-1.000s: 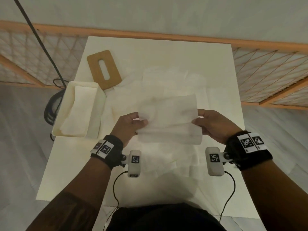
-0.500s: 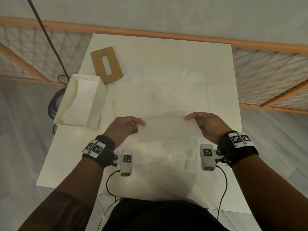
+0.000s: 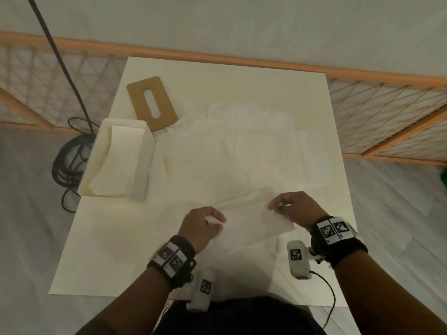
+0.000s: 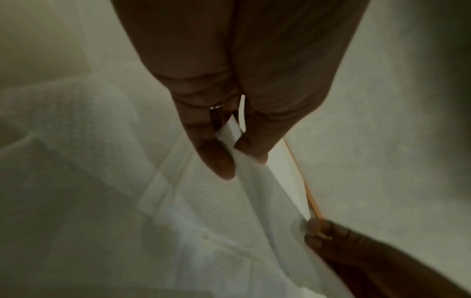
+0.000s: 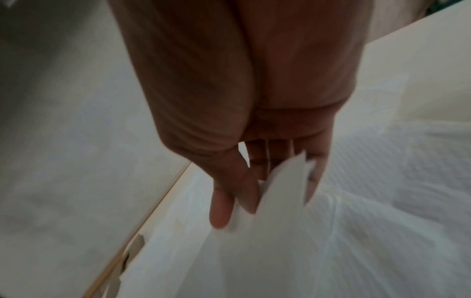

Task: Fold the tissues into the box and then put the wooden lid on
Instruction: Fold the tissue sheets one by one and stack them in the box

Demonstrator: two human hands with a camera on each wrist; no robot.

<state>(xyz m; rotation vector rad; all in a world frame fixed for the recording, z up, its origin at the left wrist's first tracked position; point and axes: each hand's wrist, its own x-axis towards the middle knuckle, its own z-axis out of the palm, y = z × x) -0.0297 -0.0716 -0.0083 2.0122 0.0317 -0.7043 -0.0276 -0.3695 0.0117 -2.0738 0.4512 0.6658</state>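
Mid-task: box (image 3: 116,163) at table's left edge holds some folded tissues, both the left hand (image 3: 202,226) and right hand (image 3: 294,209) pinch one tissue (image 3: 251,228) mid-fold, more lie loose, wooden lid (image 3: 152,102) not yet on.

A bare indoor recording space rather than a lived-in room: a plain white worktop (image 3: 242,93) stands alone on grey floor (image 3: 29,226). At 12 o'clock an orange-framed mesh fence (image 3: 387,112) runs before a blank wall (image 3: 242,22); at 9 o'clock a coiled black cable (image 3: 65,163) lies on the floor.
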